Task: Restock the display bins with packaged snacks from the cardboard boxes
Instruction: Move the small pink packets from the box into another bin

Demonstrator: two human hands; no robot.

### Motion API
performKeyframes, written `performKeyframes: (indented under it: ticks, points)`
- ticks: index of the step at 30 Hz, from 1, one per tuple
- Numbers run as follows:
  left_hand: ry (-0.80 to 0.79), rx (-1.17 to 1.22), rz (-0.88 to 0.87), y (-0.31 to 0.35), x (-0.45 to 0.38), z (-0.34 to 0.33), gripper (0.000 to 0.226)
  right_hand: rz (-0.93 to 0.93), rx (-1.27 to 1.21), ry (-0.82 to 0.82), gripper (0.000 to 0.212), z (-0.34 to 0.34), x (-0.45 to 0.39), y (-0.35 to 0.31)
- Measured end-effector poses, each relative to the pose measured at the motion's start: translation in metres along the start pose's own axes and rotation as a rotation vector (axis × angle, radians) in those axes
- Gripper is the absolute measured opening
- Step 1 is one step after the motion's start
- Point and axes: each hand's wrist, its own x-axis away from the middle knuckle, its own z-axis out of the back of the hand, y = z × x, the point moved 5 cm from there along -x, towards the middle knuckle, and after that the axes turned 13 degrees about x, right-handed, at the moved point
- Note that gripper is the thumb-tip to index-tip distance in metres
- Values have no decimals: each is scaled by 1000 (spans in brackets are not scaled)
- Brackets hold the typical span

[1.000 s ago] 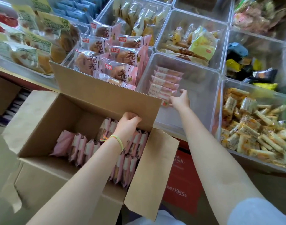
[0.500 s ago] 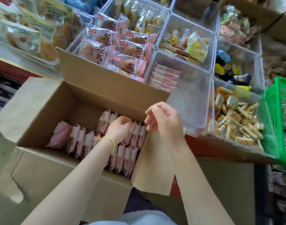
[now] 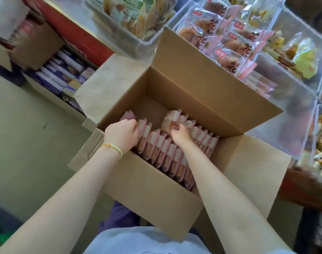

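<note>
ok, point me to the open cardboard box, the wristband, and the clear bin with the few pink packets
open cardboard box (image 3: 202,92): head view, inner face of far flap.
wristband (image 3: 113,147): head view, band across left wrist.
clear bin (image 3: 292,114): head view, bare bottom.

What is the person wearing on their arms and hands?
Both forearms are bare, without gloves or long sleeves. The left hand has a thin yellow-green cord bracelet with an orange bit at the wrist. The right hand wears nothing visible.
</note>
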Motion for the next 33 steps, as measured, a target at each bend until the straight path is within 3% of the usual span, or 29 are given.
performKeyframes:
  ticks: [5, 11, 17, 24, 26, 29, 31, 33]
  points:
    - [-30, -30, 54, -19, 4, -14, 31, 15, 82, 86, 52, -12, -37, -13]
    - [-11, -56, 51, -19, 0, -15, 29, -34, 268, -29, 75, -46, -64, -27]
    - [3, -56, 27, -17, -1, -12, 29, -7, 365, -57, 61, -54, -73, -33]
    - [-19, -49, 39, -18, -2, -12, 27, 126, 237, 221, 24, -37, -54, -35]
    - [-23, -51, 50, -20, -2, -13, 28, 190, 221, 308, 24, -28, -38, -38]
    - [-39, -46, 97, -20, -1, -14, 35, 268, 115, 307, 32, -6, -1, -45]
    - [-106, 224, 246, -20, -6, -11, 35, 309, -4, 242, 32, 15, 34, -47]
    - [-231, 872, 432, -5, -11, -9, 49, 365, -163, 129, 32, 36, 73, -48]
